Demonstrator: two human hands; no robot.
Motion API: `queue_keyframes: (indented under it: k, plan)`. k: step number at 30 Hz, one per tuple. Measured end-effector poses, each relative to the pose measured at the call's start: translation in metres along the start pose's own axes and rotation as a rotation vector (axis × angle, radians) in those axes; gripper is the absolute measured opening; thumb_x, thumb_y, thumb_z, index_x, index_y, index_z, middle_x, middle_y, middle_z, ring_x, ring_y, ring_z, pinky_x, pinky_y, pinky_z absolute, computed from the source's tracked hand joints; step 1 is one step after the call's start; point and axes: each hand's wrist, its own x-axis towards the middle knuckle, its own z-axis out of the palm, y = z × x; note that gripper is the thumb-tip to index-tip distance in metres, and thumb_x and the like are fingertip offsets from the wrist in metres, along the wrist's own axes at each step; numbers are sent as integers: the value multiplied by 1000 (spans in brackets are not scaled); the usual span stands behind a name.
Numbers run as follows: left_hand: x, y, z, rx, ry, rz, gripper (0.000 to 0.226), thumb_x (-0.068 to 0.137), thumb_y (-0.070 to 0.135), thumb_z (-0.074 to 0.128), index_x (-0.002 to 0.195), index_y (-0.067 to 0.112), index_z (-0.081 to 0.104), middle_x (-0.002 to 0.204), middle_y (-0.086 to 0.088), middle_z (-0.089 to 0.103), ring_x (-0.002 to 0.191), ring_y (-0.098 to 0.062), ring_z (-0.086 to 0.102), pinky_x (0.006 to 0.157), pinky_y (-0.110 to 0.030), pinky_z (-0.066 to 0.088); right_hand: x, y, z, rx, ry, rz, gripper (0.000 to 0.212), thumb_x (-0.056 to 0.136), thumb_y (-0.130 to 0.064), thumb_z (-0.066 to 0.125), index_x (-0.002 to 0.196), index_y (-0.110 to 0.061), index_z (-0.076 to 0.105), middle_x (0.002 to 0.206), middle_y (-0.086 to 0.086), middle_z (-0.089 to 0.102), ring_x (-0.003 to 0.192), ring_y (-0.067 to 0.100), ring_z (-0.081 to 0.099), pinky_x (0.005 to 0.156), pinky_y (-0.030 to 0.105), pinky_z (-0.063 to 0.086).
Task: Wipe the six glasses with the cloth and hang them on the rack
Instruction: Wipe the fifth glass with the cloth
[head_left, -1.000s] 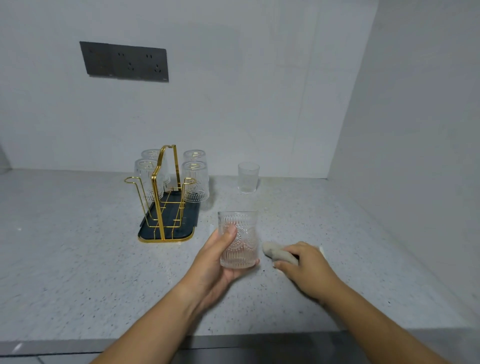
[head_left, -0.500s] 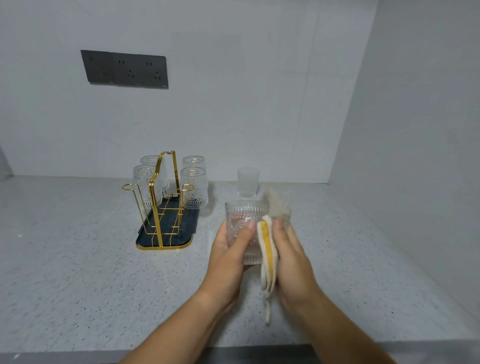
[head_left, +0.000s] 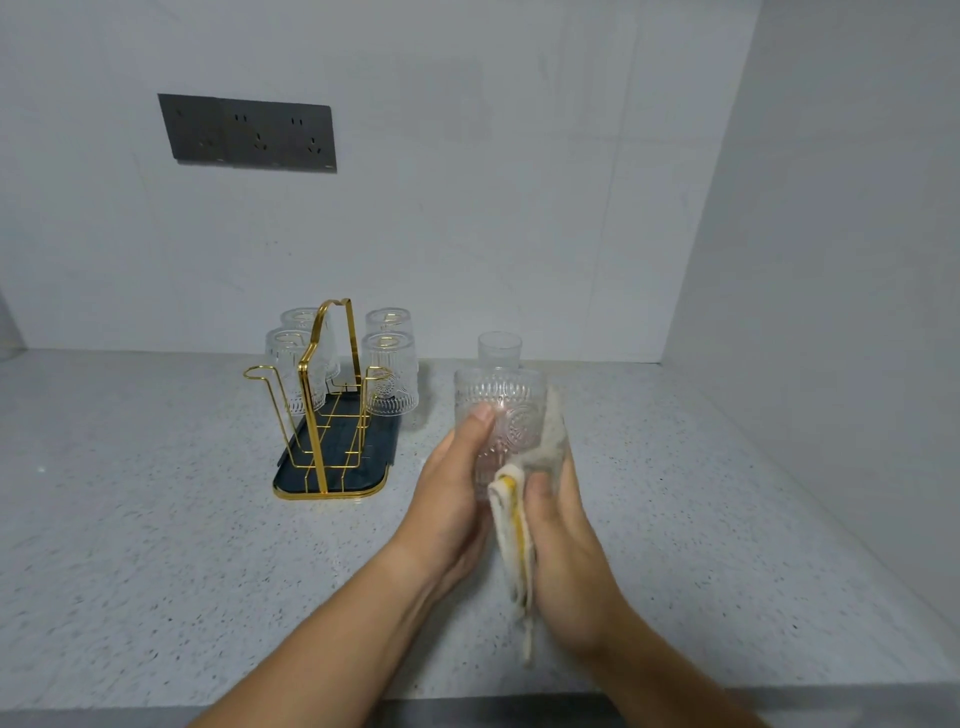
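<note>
Wraps cloth (head_left: 514, 535) farther round right side of glass (head_left: 501, 410) than half a second ago. Grips glass with left hand (head_left: 452, 499), clutches cloth with right hand (head_left: 566, 540). Holds it upright, mouth up, above counter (head_left: 156, 519), right of rack (head_left: 317, 395).

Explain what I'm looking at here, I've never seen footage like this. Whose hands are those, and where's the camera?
There is no machine here. A person wears a wide-angle camera on the head, looking forward and down, so both arms coming in from below are the person's own. The left hand grips a patterned tumbler. The right hand holds a white cloth with a yellow stripe against its side. On the speckled countertop a gold wire rack stands on a dark tray. Four patterned glasses hang on it upside down. Another clear glass stands upright behind. A socket panel is on the wall.
</note>
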Motion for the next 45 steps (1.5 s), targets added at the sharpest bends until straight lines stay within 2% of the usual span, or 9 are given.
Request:
queue_keyframes:
  k: [4,10,16,22,26,31,36,41,45]
  plan:
    - [-2,-7,-3,363,-41,57,51,95,76,33,135,48,50,126,20,71,122,-9,67,109,-52,49,-3,6,-5,94,5,11,57,109,-22,31,161,-38,13,160,-15,37,110,-31,51,79,-6,41]
    - [-1,-7,7,204,89,95,56,89,58,72,132,26,57,123,-2,75,114,-22,73,105,-57,53,0,18,-5,-22,42,-63,53,108,-46,33,159,-48,18,164,-23,31,143,-12,35,114,14,38]
    - [-5,-9,17,105,-17,44,49,93,47,63,132,17,64,124,-14,74,113,-32,72,88,-47,59,41,-7,-28,16,163,68,71,91,-74,37,147,-33,53,141,3,64,122,19,66,107,41,52]
    - [10,9,3,-3,-42,-38,57,94,53,52,139,20,60,132,-7,72,122,-22,70,100,-39,53,5,3,-5,29,30,3,52,108,-34,27,155,-51,12,141,-34,44,101,-33,53,79,-5,42]
    - [7,4,4,227,-35,-13,39,102,60,39,133,43,54,119,15,76,111,-11,73,94,-45,61,7,11,-10,77,-25,3,57,110,-22,28,159,-46,11,156,-21,38,110,-28,54,80,-3,44]
    - [6,2,12,138,62,56,53,90,41,73,135,18,56,121,-8,76,110,-25,75,100,-49,58,11,11,-13,-7,-11,-54,54,108,-30,30,157,-48,17,161,-20,33,132,-17,46,97,4,45]
    - [-2,-12,16,141,-41,-37,43,90,48,71,123,20,69,105,-6,77,87,-19,71,68,-32,56,38,-12,-32,-42,171,49,57,100,-59,30,153,-42,37,144,-11,56,112,1,62,93,17,51]
    - [7,6,10,108,-34,-2,39,99,50,54,126,24,64,108,9,79,97,2,74,93,-27,54,7,-1,-9,-30,49,28,52,105,-44,24,155,-54,12,153,-26,39,109,-31,49,77,-6,39]
    - [4,3,7,280,-3,10,43,104,52,34,132,20,40,106,8,64,75,23,63,65,-2,47,3,8,-10,61,-8,-1,55,110,-17,27,157,-43,15,132,-34,48,97,-30,58,74,-3,45]
